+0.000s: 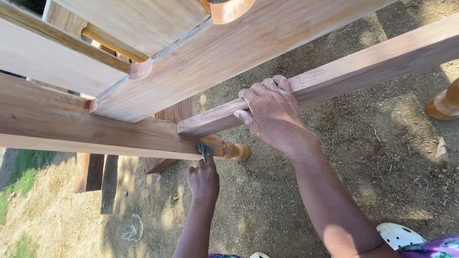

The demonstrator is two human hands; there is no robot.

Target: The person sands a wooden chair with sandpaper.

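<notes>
Down here my right hand (272,112) lies over the long wooden rail (344,76), fingers (262,88) curled over its far edge and pressed side by side, thumb against the near face; the rail runs up and away to the right from under my knuckles, and its near end butts into the thick horizontal beam (86,129) just left of my fingertips. Lower and nearer to me, my left hand (203,179) is bunched closed around a small dark scrap of abrasive sheet (204,150); the scrap sticks up from between my thumb and fingers and touches the underside of the beam, right where a rounded turned peg (234,151) juts out; the peg sits just right of that scrap and just below my right thumb. Above both hands a broad pale panel (215,52) slants across; beyond it, further slats (52,57) and a curved piece (229,9) show. Bare dirt ground (392,153) spreads below my wrists; another turned post end (444,102) stands well off to the right of my right hand; my white perforated shoe (399,235) shows beside my right forearm; a bit of pale string (133,231) lies on the dirt left of my left arm.
</notes>
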